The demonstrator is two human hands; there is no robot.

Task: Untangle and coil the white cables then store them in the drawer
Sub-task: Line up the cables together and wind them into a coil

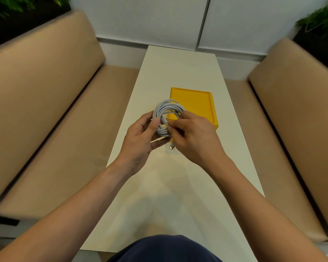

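- Held the white cable (166, 112) as a tidy round coil of several loops. Kept it lifted clear of the table (178, 69), over the middle of its length and overlapping, in view, the near-left corner of the yellow drawer box (195, 104).
- Gripped the coil's left side with the left hand (140, 140), thumb pressed across the front of the loops and the other fingers curled behind them (mostly hidden).
- Pinched a strand near the coil's centre with the right hand (193, 135), fingertips drawn together on it.
- Left a connector (171, 147) dangling just below the coil, between the two palms.
- Judged the step as the close of coiling: tucking or wrapping the tail so the loops hold. Saw no tangle in this cable.
- Judged the next move to call for securing that tail without letting the loops spring, then freeing one hand for the drawer.
- Could not tell whether the drawer stood open, with the box's front partly behind the hands.
- Worked between two tan cushioned benches (45, 95) along the table's long edges, with green plants (318, 17) beyond the far corners.
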